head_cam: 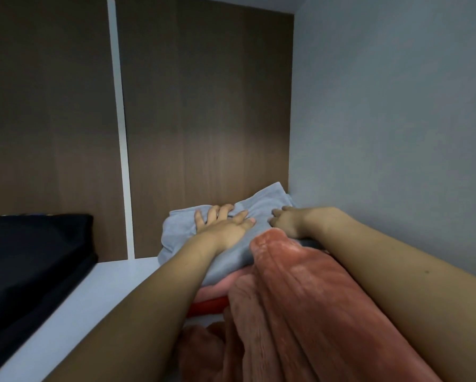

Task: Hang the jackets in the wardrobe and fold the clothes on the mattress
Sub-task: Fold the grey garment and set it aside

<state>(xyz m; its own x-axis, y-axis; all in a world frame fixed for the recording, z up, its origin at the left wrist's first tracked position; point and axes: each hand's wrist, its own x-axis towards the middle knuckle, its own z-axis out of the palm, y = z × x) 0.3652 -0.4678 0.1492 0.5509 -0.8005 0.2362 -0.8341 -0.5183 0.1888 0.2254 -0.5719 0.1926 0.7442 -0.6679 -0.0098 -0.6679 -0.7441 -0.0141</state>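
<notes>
A folded grey garment [261,208] lies on top of a pile in the back right corner of a white wardrobe shelf [98,293]. My left hand [225,224] presses flat on it with spread fingers. My right hand [286,220] rests on the grey cloth near the right wall, fingers loosely bent. An orange-pink fuzzy garment [300,299] drapes between my forearms over the front of the pile. Beneath the grey cloth show a pink layer [217,289] and a red one [209,306].
A black folded item [32,260] fills the left part of the shelf. A brown wooden back panel [203,133] with a white vertical strip [119,119] stands behind. A grey side wall [396,133] closes the right.
</notes>
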